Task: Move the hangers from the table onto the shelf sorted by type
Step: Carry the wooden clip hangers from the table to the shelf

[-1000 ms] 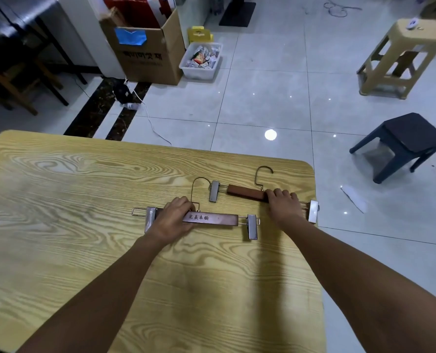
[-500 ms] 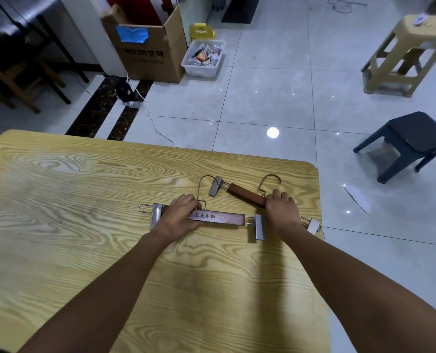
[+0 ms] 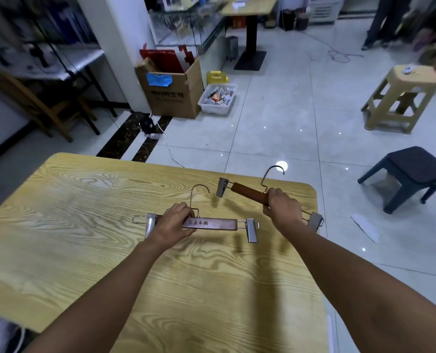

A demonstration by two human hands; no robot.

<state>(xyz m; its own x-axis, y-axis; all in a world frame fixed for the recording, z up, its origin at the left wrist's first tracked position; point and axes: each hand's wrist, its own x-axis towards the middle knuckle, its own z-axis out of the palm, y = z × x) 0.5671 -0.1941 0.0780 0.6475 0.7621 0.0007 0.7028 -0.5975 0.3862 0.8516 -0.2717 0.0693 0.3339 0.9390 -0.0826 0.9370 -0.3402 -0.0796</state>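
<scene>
Head view, looking down over both forearms: the step in hand appears to be the pick-up, one hanger per hand, ahead of the carry to the shelf. The left hand [image 3: 172, 224] has its grip clamped around the left part of a brown wooden clip hanger with an engraved bar and two metal clips [image 3: 212, 223], which sits level at centre frame, just above or barely on the yellow wood-grain worktop [image 3: 72, 225]; I cannot tell whether it is fully clear of the surface. The right hand [image 3: 283, 208] has its grip closed on a second reddish-brown wooden clip hanger [image 3: 247, 192], held tilted, its left clip raised toward upper centre and its right clip low by the worktop's right edge; shadows beneath suggest it is lifted.

Both hangers look like the same type: a straight wooden bar, a thin metal hook rising from the middle, and a sliding metal clip on a wire rail at each end. The two are near each other but apart. The clips hang loose, so they may swing or snag.

No shelf can be made out for certain here; blurred furniture stands at upper left. The next move probably calls for lifting both clear, turning toward the shelf, and keeping this pair together as one kind.
</scene>
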